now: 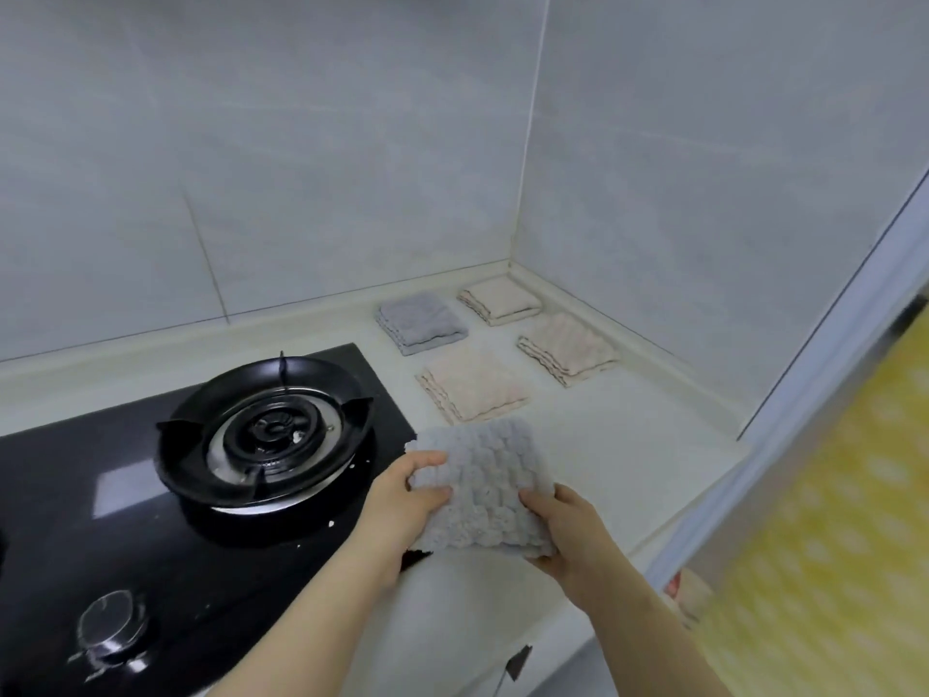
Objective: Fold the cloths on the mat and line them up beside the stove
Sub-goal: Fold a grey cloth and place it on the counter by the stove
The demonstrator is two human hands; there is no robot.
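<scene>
Grey cloth [485,487] held in left grip [402,500] and right grip [565,535], stove [75,470] alongside

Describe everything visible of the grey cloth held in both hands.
The grey cloth is pale blue-grey, plush with a bubbly weave, folded into a rough square and lying nearly flat. The left hand grips its left edge, the right hand its near right corner, thumbs on top. It sits over the white counter, its left edge at the black stove. Whether it rests on the counter is unclear.
</scene>
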